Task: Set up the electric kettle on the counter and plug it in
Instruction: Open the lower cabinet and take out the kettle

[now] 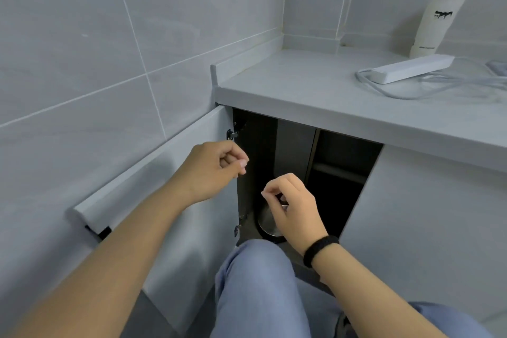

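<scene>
Both hands (216, 170) (295, 204) hover before cabinet opening (337, 162).

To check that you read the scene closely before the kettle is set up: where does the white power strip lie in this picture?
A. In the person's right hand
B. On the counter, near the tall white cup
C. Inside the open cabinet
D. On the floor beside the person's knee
B: the power strip lies flat on the counter with its cable looped beside it, just in front of the tall white cup; neither hand holds it.
</scene>
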Demonstrator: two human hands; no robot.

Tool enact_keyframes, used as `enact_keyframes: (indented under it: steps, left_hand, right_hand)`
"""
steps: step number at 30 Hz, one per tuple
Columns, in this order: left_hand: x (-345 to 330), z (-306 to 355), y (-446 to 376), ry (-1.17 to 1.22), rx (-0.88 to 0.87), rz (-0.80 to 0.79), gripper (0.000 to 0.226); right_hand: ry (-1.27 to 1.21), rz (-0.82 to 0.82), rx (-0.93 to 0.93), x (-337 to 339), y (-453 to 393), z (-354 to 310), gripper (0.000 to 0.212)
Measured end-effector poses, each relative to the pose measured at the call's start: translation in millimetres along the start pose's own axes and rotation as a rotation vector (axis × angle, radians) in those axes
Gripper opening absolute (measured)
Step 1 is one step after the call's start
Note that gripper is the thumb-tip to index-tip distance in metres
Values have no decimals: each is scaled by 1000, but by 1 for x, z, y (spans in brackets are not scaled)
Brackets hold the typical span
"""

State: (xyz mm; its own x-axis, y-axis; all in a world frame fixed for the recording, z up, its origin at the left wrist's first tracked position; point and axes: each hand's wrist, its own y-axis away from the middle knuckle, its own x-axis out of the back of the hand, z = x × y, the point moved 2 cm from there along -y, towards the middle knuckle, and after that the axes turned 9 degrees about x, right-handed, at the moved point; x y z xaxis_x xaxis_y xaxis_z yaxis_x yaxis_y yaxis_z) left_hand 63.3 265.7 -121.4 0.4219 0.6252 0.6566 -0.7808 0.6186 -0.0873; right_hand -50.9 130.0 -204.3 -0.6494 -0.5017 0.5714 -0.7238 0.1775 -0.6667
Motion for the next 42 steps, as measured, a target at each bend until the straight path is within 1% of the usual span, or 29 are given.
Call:
enact_keyframes:
  steps: [3,8,16,22,26,32,36,39,42]
  left_hand:
    - [-28,2,-9,17,0,-51,14]
    - [-63,0,-20,14,6,-69,14]
    - [-106,-14,-38,118,95,-124,11]
    - [-139,-42,-58,157,184,-160,14]
    - [-157,-59,-76,173,232,-211,18]
    - [-174,-78,-91,251,309,-245,19]
    - [-182,-89,-99,299,387,-258,27]
    - [-190,-95,-106,348,431,-265,28]
    - [-195,-97,-108,391,454,-274,33]
  right_hand:
    - [-18,51,-53,18,5,23,11]
    - [-64,106,-194,33,12,62,13]
    - [-70,86,-335,27,20,117,14]
    - [-67,104,-505,14,26,154,16]
    - [-55,111,-557,4,29,179,17]
    - [-24,132,-632,-13,21,212,18]
    - [7,101,-651,-26,14,231,18]
    - [13,82,-666,-37,10,247,15]
    - [-39,109,-713,-51,8,258,8]
